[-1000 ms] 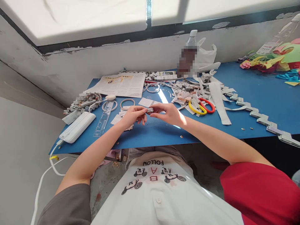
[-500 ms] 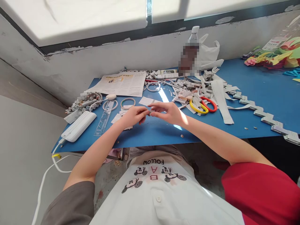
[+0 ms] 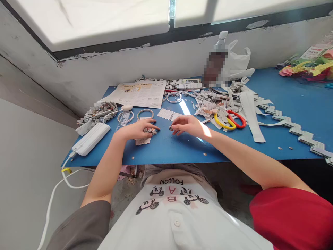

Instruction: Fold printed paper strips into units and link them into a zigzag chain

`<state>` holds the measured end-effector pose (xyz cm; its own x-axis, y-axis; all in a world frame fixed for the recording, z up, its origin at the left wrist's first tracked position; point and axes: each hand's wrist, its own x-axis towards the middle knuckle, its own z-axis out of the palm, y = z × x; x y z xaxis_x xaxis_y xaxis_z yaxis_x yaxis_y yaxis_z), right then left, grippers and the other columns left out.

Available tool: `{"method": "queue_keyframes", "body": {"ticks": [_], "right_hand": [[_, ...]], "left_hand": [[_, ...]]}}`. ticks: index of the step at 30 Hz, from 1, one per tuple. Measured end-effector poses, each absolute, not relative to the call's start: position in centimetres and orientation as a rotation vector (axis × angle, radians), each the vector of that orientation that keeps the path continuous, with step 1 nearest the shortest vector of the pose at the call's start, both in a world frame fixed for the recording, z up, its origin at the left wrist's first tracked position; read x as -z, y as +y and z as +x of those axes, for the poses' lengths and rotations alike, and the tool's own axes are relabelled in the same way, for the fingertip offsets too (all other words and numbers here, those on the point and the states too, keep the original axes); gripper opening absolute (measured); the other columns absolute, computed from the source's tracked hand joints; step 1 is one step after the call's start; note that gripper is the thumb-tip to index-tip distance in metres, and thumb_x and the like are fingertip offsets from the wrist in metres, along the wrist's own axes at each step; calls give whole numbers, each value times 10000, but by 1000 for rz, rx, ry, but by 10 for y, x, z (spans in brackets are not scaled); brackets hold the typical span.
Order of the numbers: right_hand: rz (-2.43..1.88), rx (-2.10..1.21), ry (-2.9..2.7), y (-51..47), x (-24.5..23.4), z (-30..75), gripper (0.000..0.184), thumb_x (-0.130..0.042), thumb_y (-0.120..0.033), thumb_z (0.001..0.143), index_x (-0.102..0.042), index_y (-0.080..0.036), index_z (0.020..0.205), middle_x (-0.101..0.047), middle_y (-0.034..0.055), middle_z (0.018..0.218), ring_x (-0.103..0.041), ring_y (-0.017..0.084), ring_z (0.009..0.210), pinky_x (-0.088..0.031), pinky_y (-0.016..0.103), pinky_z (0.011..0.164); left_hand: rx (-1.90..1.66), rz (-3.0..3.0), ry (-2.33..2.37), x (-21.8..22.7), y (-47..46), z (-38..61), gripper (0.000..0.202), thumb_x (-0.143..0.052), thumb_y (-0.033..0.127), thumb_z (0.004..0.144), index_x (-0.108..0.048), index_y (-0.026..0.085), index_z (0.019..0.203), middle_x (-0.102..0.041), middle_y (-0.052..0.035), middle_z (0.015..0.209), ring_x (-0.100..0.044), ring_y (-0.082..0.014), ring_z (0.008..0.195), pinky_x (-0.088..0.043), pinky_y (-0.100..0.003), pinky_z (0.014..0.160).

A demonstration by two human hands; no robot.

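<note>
My left hand [image 3: 134, 130] has its fingers curled around a short cluster of folded paper pieces [image 3: 152, 131], with the index finger stretched above it. A thin pale tip sticks out to the right of the cluster. Across a gap of blue tabletop, my right hand [image 3: 189, 125] pinches a small folded paper piece [image 3: 170, 128] between thumb and fingers. Printed paper strips [image 3: 143, 141] lie under my left hand. Between and behind the hands rests a flat printed paper slip [image 3: 168, 114].
Yellow-and-red-handled scissors [image 3: 225, 125] lie by a heap of paper strips [image 3: 208, 104]. A folded-paper chain [image 3: 299, 132] runs along the right. At left are a white power strip [image 3: 91, 139], tape rolls [image 3: 145, 111], a newspaper [image 3: 140, 93] and a paper coil [image 3: 97, 113]. A bottle [image 3: 214, 66] stands behind.
My hands were together at one small piece; now they are apart. My left hand has moved left and lower over the folded cluster. The view has shifted slightly.
</note>
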<state>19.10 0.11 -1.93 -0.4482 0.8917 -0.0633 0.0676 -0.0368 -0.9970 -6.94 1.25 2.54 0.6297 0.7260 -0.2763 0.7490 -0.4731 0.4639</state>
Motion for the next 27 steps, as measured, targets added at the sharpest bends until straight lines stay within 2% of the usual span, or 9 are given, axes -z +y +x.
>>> {"method": "queue_keyframes", "body": {"ticks": [2, 4, 6, 9, 12, 16, 18, 22, 27], "right_hand": [[-1045, -1657, -1526, 2, 20, 189, 270, -804, -345, 693, -683, -137, 813, -731, 95, 844, -703, 176, 685, -598, 282, 620], [-1060, -1720, -1490, 4, 21, 189, 275, -821, -333, 669, -684, -133, 800, -729, 98, 839, -704, 177, 681, -599, 276, 619], [-1074, -1760, -1449, 5, 22, 189, 271, -834, -308, 645, -682, -132, 784, -725, 93, 822, -704, 177, 681, -599, 272, 622], [-1048, -1795, -1421, 7, 24, 190, 248, -837, -262, 627, -680, -138, 775, -710, 68, 776, -702, 172, 694, -597, 266, 645], [-997, -1806, -1439, 7, 25, 192, 233, -829, -216, 621, -683, -141, 786, -702, 57, 769, -699, 167, 716, -592, 266, 669], [-968, -1788, -1452, 6, 23, 192, 241, -784, -192, 655, -697, -152, 876, -705, 62, 843, -703, 166, 723, -590, 273, 664], [-964, -1749, -1478, 5, 21, 191, 211, -739, -193, 683, -707, -157, 889, -700, 56, 832, -698, 161, 698, -579, 257, 616], [-959, -1509, -1622, 0, 17, 188, 101, -666, -192, 707, -718, -148, 782, -673, 33, 709, -635, 125, 571, -513, 217, 481], [-926, -1190, -1710, -8, 15, 187, 145, -632, -215, 748, -735, -149, 826, -649, 3, 646, -599, 102, 494, -531, 240, 513]], "left_hand": [[132, 2378, 1152, -25, 13, -68, 435, -529, 411, 855, -614, 308, 1270, -391, -28, 1508, -370, -310, 1356, -431, -349, 1009], [122, 2457, 1162, -24, 13, -65, 385, -508, 397, 871, -650, 294, 1214, -453, -31, 1461, -497, -275, 1248, -445, -336, 982], [72, 2512, 1173, -23, 14, -64, 310, -511, 370, 872, -696, 279, 1103, -538, -27, 1376, -582, -245, 1125, -463, -322, 936], [-30, 2549, 1209, -18, 15, -64, 237, -520, 341, 868, -702, 253, 991, -650, -31, 1181, -633, -225, 967, -492, -320, 841], [-250, 2483, 1178, -13, 16, -60, 245, -530, 369, 873, -673, 224, 1009, -678, -46, 1025, -642, -213, 900, -514, -322, 798], [-710, 2174, 1111, -8, 13, -47, 295, -613, 418, 837, -654, 191, 1021, -655, -75, 1077, -663, -206, 923, -546, -333, 827], [-843, 1985, 1055, -7, 11, -39, 310, -669, 415, 795, -649, 180, 997, -653, -87, 1092, -676, -223, 926, -568, -349, 809], [-893, 1712, 971, -5, 10, -28, 347, -728, 404, 735, -636, 163, 968, -688, -80, 979, -704, -239, 854, -608, -365, 714], [-820, 1630, 1022, -3, 11, -19, 354, -746, 422, 704, -645, 166, 927, -708, -53, 881, -711, -217, 796, -615, -329, 656]]}}
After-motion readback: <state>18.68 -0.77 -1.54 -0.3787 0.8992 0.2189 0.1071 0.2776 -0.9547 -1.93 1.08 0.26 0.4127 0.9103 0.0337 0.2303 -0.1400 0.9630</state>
